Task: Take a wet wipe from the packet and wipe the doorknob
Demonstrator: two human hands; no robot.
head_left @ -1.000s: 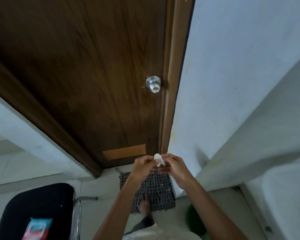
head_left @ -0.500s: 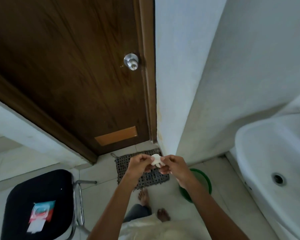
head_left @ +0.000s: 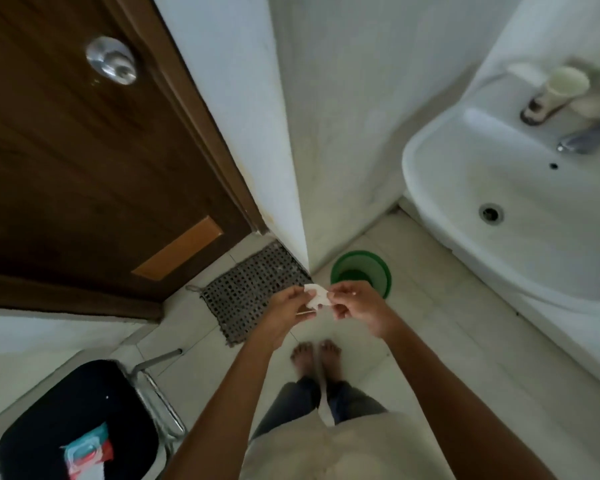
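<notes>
While the silver doorknob (head_left: 111, 60) waits untouched, the left hand (head_left: 289, 313) and right hand (head_left: 355, 304) pinch a crumpled wet wipe (head_left: 316, 296) between them — fingers curled.

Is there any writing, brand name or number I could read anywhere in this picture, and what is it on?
No text can be read.
Packet on the chair: red and teal label, too blurred to read.
Cup on the sink rim: dark print near its base, too blurred.
Wet wipe: no print shows.
</notes>
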